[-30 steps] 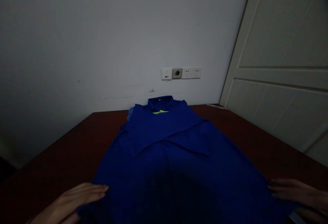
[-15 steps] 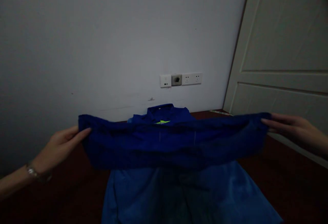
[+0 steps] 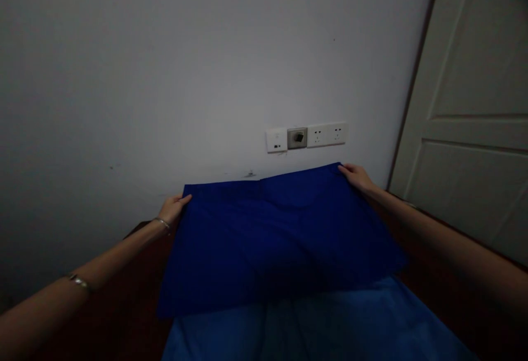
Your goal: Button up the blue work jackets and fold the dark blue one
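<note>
Item 1: dark blue garment (image 3: 264, 240), one, at the far edge of the desk (image 3: 142, 297), against the wall (image 3: 165, 75). Held out wide; upper border nearly straight, its right end higher. Soft creases across the middle.

Item 2: light blue cloth (image 3: 330, 325), one, showing from beneath the dark blue garment's lower border and running toward the near edge, which is out of view. Whether the two are joined cannot be told.

Item 3: left hand (image 3: 175, 207), near the desk's far left corner. Thumb pressed over the garment's upper left corner, gripping it; other fingers largely hidden. Two bracelets (image 3: 163, 222) on that arm.

Item 4: right hand (image 3: 355, 176), toward the far right, pinching the upper right corner between thumb and fingers.

Item 5: sockets (image 3: 326, 135), a row on the wall, above the garment's border.

Condition, as judged: the dark blue garment is spread and its upper corners are set apart, so that portion appears done. Outstanding: both corners not yet released, creases not smoothed, light blue cloth only partly covered.
</note>
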A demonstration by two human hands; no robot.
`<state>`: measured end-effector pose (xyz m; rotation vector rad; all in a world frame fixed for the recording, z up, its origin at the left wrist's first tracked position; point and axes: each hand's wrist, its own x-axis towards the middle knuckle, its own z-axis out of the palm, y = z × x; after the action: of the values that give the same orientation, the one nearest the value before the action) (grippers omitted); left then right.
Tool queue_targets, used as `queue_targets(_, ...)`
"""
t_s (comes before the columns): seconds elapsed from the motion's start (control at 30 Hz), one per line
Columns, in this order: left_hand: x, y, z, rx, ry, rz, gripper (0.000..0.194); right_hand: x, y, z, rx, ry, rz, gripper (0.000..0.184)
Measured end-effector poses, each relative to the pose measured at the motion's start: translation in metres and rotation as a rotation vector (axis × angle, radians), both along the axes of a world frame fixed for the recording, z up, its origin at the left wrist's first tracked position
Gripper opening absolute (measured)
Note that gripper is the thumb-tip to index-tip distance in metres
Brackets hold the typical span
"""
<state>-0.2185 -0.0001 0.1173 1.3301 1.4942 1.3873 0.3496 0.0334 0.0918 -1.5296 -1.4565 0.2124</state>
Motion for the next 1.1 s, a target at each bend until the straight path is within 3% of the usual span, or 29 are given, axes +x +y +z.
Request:
queue_targets(0.1, 0.001, 0.035, -0.041, -0.122, -0.035, 0.068, 0.010, -0.011, 0.037, -0.034, -0.161, -0.172, -0.073, 0.034)
queue_targets(0.2, -0.001, 0.056, -0.080, -0.251, 0.065, 0.113, 0.011, -0.020, 0.055, -0.068, -0.228, -0.245, -0.102, 0.031)
queue_targets(0.33, -0.006, 0.065, -0.112, -0.298, 0.156, 0.115, 0.020, -0.023, 0.061, -0.100, -0.262, -0.292, -0.117, 0.030)
queue_targets(0.5, -0.008, 0.063, -0.114, -0.212, 0.266, 0.094, 0.031, -0.019, 0.055, -0.110, -0.309, -0.380, -0.146, 0.036)
queue_targets(0.67, -0.003, 0.071, -0.099, -0.055, 0.603, 0.197, 0.033, -0.018, 0.049, -0.098, -0.302, -0.458, -0.178, 0.041)
queue_targets(0.8, 0.004, 0.081, -0.094, -0.067, 0.759, 0.253, 0.031, -0.019, 0.050, -0.089, -0.303, -0.521, -0.205, 0.043)
queue_targets(1.1, 0.004, 0.089, -0.121, -0.133, 0.799, 0.228, 0.026, -0.032, 0.054, -0.099, -0.449, -0.643, -0.192, 0.043)
